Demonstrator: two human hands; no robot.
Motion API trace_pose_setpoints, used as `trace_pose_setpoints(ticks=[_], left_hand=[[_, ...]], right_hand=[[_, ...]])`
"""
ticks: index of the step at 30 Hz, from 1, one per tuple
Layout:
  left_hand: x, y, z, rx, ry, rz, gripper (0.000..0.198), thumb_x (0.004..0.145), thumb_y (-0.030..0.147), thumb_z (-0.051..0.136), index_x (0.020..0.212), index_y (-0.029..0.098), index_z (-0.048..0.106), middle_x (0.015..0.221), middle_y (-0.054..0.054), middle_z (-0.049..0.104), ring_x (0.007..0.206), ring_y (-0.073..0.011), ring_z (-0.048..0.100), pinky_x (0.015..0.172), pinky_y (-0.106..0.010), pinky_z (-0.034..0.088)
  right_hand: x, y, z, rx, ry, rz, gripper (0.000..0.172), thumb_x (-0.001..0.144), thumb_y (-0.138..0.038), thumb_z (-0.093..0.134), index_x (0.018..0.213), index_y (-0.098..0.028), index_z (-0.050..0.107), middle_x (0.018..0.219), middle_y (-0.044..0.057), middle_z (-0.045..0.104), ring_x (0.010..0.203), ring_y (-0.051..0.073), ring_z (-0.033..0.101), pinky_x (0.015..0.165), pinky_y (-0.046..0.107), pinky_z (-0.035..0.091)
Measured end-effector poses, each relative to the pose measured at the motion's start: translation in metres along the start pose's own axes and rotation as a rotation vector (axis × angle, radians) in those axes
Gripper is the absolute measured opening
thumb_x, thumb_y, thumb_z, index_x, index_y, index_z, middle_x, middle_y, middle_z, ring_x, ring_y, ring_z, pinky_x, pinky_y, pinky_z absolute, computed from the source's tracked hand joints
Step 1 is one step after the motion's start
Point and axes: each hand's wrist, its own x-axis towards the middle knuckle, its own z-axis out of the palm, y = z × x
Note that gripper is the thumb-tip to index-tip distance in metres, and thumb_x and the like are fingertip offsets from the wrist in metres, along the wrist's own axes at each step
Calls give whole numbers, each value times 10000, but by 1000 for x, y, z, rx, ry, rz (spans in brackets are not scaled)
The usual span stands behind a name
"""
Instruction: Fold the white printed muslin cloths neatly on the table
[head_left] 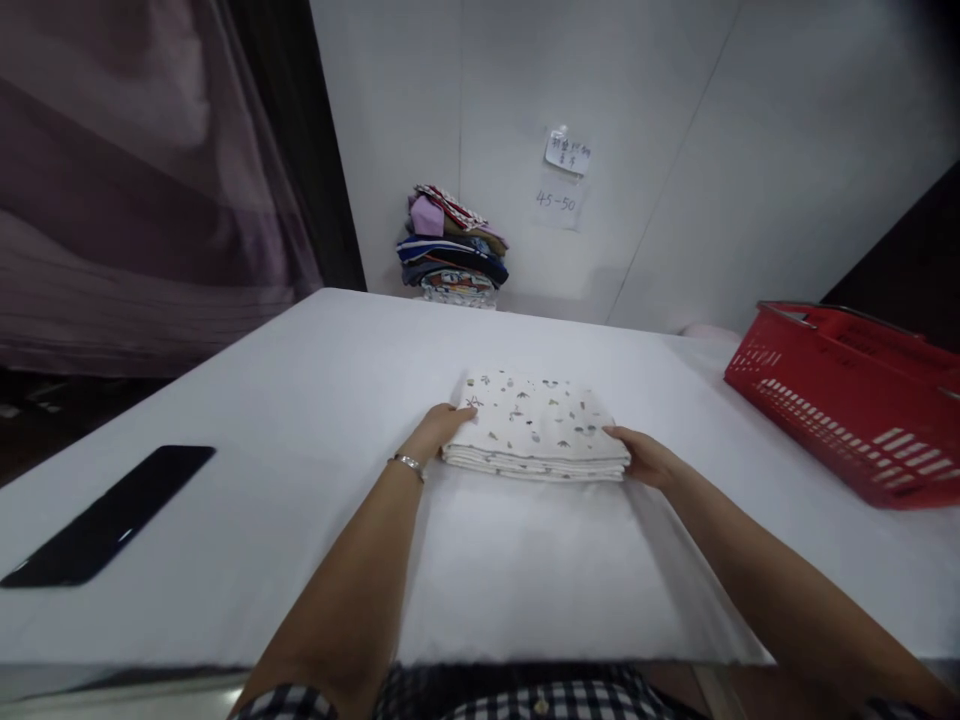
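Observation:
A white cloth [536, 425] with a small scattered print is folded into a flat, layered rectangle near the middle of the white table [315, 400]. Its several folded edges face me. At the left side of the bundle, my left hand [441, 428] grips the edge, thumb on top and the other fingers hidden beneath or behind it. My right hand [643, 455] grips the opposite side in the same way, with its thumb over the top edge. A silver bracelet [409, 464] circles my left wrist.
A red plastic basket [847, 400] stands at the table's right. On the left lies a black flat slab [112, 515] like a phone. A stack of folded clothes [454, 250] rises behind the far edge, by a wall with paper notes [568, 152]. A pinkish curtain [142, 180] hangs left.

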Motion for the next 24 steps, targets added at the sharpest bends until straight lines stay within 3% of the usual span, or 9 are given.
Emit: trace_pose_setpoints(ticks=[7, 13, 18, 21, 24], left_hand=[[-5, -4, 0, -128, -280, -4, 425, 620, 471, 695, 848, 116, 646, 832, -120, 700, 719, -221, 645, 571, -285, 485], [-2, -3, -12, -278, -150, 27, 302, 631, 387, 685, 795, 139, 636, 801, -90, 702, 752, -220, 654, 636, -297, 511], [-6, -2, -32, -305, -235, -83, 322, 579, 436, 725, 716, 154, 654, 801, -93, 709, 800, -250, 659, 676, -314, 523], [-7, -3, -39, -283, -248, -68, 409, 541, 499, 740, 748, 156, 661, 841, -97, 713, 827, -248, 652, 689, -306, 514], [-11, -2, -41, -137, -135, -41, 506, 557, 598, 694, 791, 151, 656, 873, -115, 709, 814, -258, 646, 644, -305, 496]], right_hand=[[-18, 23, -15, 21, -52, -21, 276, 783, -393, 587, 901, -146, 620, 862, 89, 704, 795, 211, 661, 711, 315, 529], [-51, 22, 14, 35, -221, 47, 275, 772, -399, 641, 897, -159, 591, 861, 69, 694, 742, 161, 666, 684, 273, 541], [-65, 19, 16, -331, -288, 160, 341, 730, -486, 658, 752, -155, 581, 684, 67, 679, 567, 144, 636, 491, 222, 492], [-52, 2, 5, -591, -105, -26, 357, 753, -511, 602, 638, -175, 560, 457, -8, 558, 410, 101, 511, 420, 210, 410], [-24, -18, 4, -712, 200, -374, 296, 791, -467, 536, 692, -198, 609, 504, -16, 565, 489, 120, 528, 511, 242, 438]])
